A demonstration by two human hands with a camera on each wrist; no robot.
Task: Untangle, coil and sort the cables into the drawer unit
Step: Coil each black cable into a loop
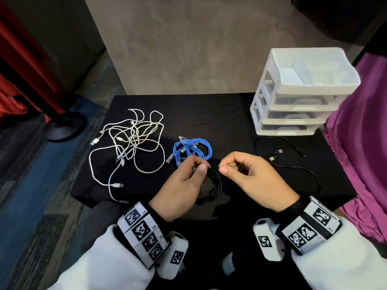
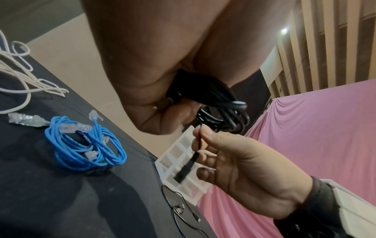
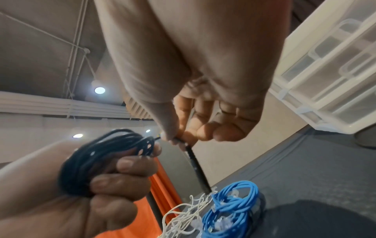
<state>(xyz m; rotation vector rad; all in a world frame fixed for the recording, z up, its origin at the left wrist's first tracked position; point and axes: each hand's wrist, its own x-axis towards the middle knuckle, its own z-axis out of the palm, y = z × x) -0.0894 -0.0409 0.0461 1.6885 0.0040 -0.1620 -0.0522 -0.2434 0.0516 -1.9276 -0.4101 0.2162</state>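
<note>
Black coil [image 1: 214, 186] sits bunched in the left hand [image 1: 184, 185] near bench [image 1: 219, 114] edge. Its loose plug end [image 2: 184, 169] runs right, pinched by the right hand [image 1: 253, 176], hanging downward. Drawers [image 1: 297, 114] far right, so the right hand's closer.

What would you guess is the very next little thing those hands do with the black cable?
Probably tuck the loose end: the left hand grips the black coil, while the right hand pinches only the short plug end.
</note>
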